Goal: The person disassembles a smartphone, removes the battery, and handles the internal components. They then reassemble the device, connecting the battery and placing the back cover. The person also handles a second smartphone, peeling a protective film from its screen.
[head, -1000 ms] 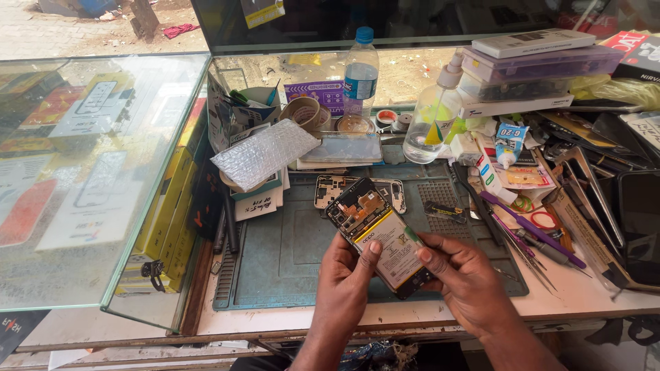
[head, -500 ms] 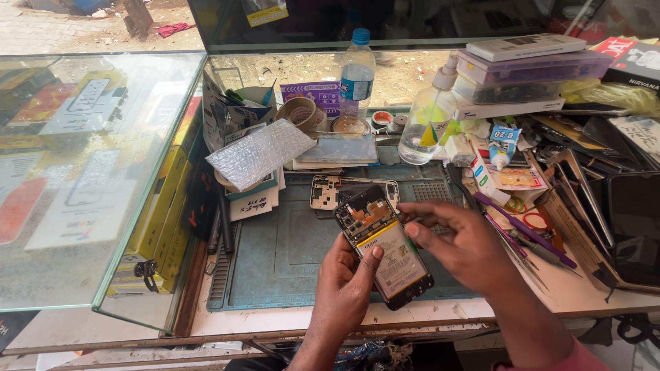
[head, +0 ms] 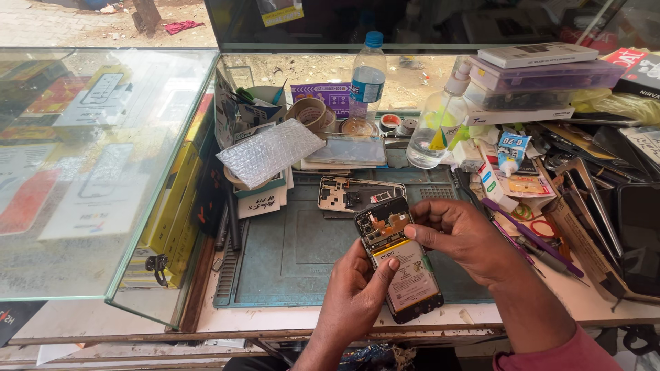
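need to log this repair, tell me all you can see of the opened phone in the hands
The opened phone is a dark slab with its back cover off, held tilted above the blue-green work mat. A pale battery fills its lower half; the upper half shows a dark board with a copper-coloured patch. The left hand grips its lower left edge, thumb on the battery. The right hand pinches the upper right, a fingertip on the battery's top.
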